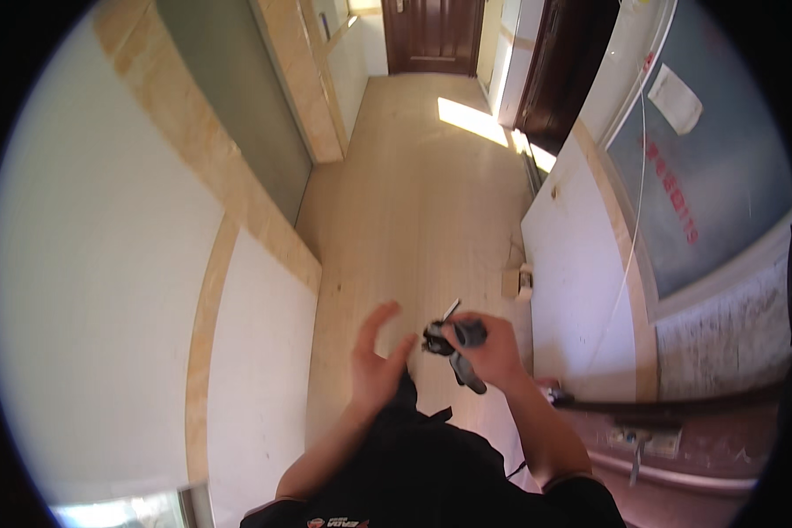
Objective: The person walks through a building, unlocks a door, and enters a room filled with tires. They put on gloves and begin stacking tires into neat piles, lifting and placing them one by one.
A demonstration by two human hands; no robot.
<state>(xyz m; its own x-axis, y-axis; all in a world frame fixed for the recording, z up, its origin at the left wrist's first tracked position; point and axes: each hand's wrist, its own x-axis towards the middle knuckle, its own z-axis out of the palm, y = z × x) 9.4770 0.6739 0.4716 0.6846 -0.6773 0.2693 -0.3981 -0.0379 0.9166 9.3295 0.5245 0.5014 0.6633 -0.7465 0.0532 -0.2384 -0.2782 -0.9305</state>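
Observation:
My right hand (493,350) is closed around a dark grey and black hand tool (466,368) in front of my body. The tool has a thick rounded grip, and a thin, pale metal piece sticks up from its head; its exact kind is not clear. Close by on the left, my left hand (381,359) is open. Its thumb and fingers are apart and curved toward the tool's head, with nothing visible between them. A small gap seems to separate the left fingertips from the tool.
A small cardboard box (512,283) sits on the floor (405,202) by the right wall. White panels with wooden strips (211,352) line the left side. At the lower right is a reddish-brown door (704,453) with a handle. Another brown door (433,35) stands at the far end.

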